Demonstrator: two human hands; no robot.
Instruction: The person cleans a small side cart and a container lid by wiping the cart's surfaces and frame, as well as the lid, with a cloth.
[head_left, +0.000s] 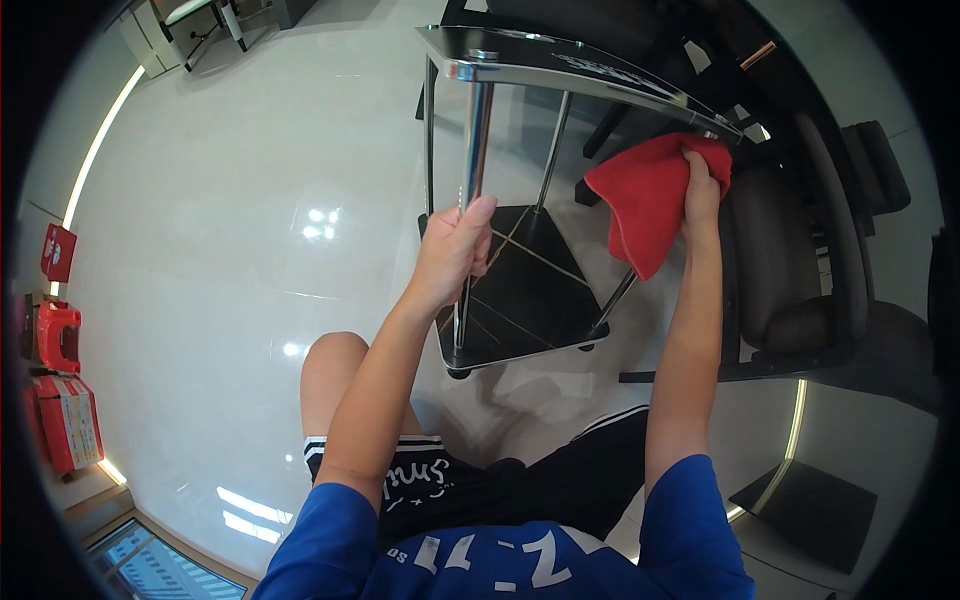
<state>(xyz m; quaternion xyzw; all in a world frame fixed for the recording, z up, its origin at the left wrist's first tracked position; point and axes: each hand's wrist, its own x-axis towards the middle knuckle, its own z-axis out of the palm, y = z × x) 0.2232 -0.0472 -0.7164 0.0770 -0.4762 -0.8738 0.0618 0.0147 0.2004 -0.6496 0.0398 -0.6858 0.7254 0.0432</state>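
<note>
My left hand (455, 250) is closed round a shiny chrome leg of a small two-tier side table (520, 70). The table has a dark glossy top and a black lower shelf (530, 300) with pale veining, on small casters. At the right, my right hand (703, 190) grips a red cloth (640, 195) against another chrome leg, just beneath the top's right corner. The cloth hangs down and hides the upper part of that leg.
A dark chair (775, 260) stands close on the right. Along the left wall are a red stool (60, 335) and a red box (70, 422). Glossy pale tiles (230, 260) cover the floor. At the top left are the legs of a white chair (205, 20).
</note>
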